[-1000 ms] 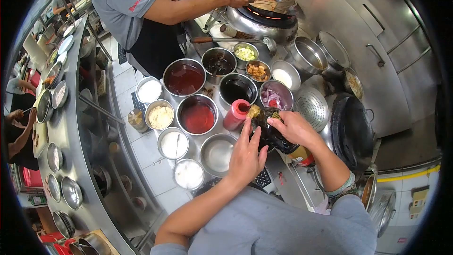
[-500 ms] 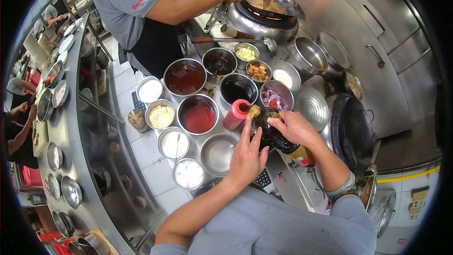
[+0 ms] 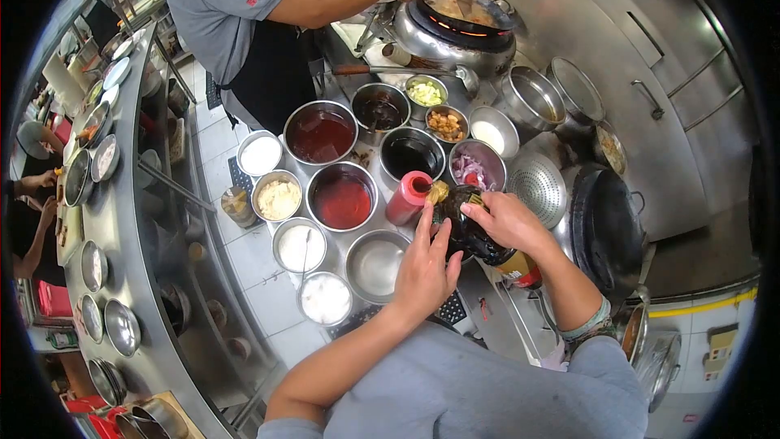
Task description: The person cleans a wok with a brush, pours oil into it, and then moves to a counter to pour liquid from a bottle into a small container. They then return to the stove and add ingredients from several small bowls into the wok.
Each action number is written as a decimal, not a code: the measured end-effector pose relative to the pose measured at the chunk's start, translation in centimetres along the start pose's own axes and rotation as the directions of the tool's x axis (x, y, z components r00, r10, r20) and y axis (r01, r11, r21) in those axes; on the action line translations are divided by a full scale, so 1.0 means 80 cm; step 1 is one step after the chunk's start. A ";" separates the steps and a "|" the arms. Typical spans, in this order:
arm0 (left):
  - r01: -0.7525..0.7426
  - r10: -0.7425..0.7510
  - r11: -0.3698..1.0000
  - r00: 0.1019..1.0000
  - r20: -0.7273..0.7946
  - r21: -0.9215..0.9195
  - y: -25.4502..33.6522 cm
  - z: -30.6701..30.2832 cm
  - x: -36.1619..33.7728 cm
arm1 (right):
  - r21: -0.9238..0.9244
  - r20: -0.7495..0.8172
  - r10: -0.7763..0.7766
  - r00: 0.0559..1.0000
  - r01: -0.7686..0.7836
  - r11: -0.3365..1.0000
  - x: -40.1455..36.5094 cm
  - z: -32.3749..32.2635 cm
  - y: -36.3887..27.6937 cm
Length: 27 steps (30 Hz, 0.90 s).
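Note:
My right hand [image 3: 510, 223] is wrapped round a large dark glass bottle [image 3: 475, 236] with a red and yellow label. The bottle is tilted, its gold-wrapped neck lying at the mouth of a red squeeze bottle [image 3: 405, 202] that stands without a cap. My left hand [image 3: 426, 264] has its fingers stretched out, their tips beside the bottle's neck and the squeeze bottle. Below the squeeze bottle sits a steel bowl [image 3: 375, 264]. A pot of dark liquid [image 3: 413, 154] and a bowl of chopped purple onion [image 3: 475, 169] are just beyond.
Several pots of sauces and seasonings crowd the left, among them a red liquid [image 3: 342, 199] and white granules [image 3: 325, 299]. A co-worker [image 3: 236, 16] works at a flaming wok [image 3: 463, 12] ahead. A perforated strainer [image 3: 538, 187] and a dark wok [image 3: 605, 232] stand right.
Flames at the co-worker's wok have dropped lower, and the ladle in it has shifted slightly. My hands and the tilted bottle stay in nearly the same place.

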<state>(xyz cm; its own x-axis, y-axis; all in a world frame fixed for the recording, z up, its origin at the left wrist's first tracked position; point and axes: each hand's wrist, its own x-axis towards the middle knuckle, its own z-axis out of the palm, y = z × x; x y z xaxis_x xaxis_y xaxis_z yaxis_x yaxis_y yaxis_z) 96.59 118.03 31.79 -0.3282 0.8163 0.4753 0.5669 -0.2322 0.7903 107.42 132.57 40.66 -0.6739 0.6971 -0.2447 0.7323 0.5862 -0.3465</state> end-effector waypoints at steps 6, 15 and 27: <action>-0.006 0.006 1.000 1.000 0.004 -0.002 -0.002 0.001 0.000 | 0.005 -0.011 -0.004 1.000 0.004 1.000 -0.001 0.000 0.001; -0.017 0.017 1.000 1.000 0.004 -0.002 -0.001 0.001 0.000 | 0.012 -0.020 -0.008 1.000 0.008 1.000 -0.002 0.000 0.000; -0.003 0.003 1.000 1.000 0.014 0.020 0.001 0.000 0.000 | 0.014 -0.034 -0.015 0.999 0.015 1.000 -0.001 0.000 0.001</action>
<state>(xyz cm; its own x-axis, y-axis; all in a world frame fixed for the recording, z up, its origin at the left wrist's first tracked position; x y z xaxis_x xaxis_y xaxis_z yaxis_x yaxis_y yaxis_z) 96.62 118.03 31.88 -0.3158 0.8231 0.4719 0.5830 -0.2240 0.7810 107.54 132.59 40.62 -0.6808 0.7022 -0.2084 0.7206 0.5911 -0.3624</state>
